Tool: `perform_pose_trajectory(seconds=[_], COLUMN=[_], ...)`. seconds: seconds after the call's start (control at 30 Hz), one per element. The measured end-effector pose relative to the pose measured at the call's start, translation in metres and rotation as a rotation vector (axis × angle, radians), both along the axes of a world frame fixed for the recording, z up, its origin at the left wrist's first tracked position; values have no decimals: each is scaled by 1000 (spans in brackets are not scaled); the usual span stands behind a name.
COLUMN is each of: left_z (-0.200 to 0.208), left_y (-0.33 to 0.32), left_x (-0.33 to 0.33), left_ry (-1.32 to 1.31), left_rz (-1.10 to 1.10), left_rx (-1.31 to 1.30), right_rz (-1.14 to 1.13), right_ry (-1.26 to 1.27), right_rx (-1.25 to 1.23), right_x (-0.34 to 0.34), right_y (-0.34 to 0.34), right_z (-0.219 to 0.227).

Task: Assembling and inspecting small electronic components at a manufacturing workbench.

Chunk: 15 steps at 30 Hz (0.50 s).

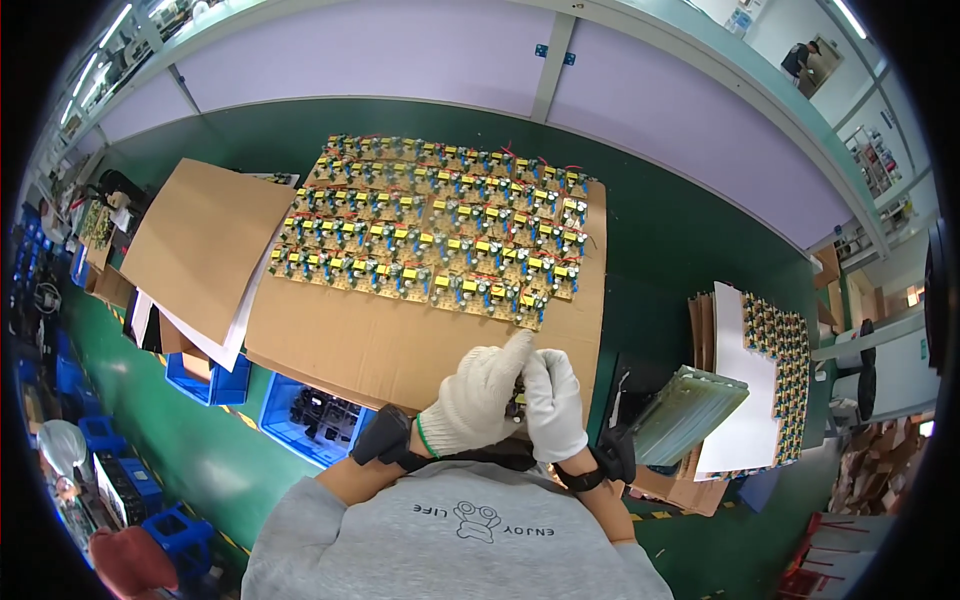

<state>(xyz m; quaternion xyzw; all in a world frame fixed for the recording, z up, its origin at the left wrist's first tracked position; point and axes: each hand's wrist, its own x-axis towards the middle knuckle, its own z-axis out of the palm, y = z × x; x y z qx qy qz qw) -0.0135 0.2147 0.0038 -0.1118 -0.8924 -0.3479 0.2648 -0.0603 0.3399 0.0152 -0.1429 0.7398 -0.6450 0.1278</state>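
Observation:
Low over the near edge of the cardboard, my two gloved hands are close together. My left hand (482, 396), in a knitted white glove with a green cuff, is closed, its fingertips reaching up toward the right hand's. My right hand (555, 408), in a smoother white glove, has its fingers bent and pressed together. Between them shows part of a small circuit board (517, 402), gripped by both; most of it is hidden by the gloves. Just beyond lie rows of circuit boards (430, 240) with yellow blocks, blue parts and red wires, on a brown cardboard sheet (335, 320).
At left, a loose cardboard sheet (205, 245) overlaps white sheets. Blue bins (285, 425) stand below the table edge, one holding dark parts. On the right are a stack of greenish clear sheets (690, 415) and a white board (740, 395) beside more circuit boards (785, 350).

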Motion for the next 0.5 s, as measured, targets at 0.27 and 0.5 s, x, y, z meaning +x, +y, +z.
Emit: perform_pose_trajectory(seconds=[0.27,0.5], left_z=[32,7], left_y=[-42,-29], left_x=[8,34], left_ry=[-286,-384], left_rz=[48,390], left_rx=[-390,-203], right_rz=[-73,115], right_ry=[511,596], right_rx=[877,845], right_x=[-45,-46], right_y=[23,57], right_z=[-9,-10])
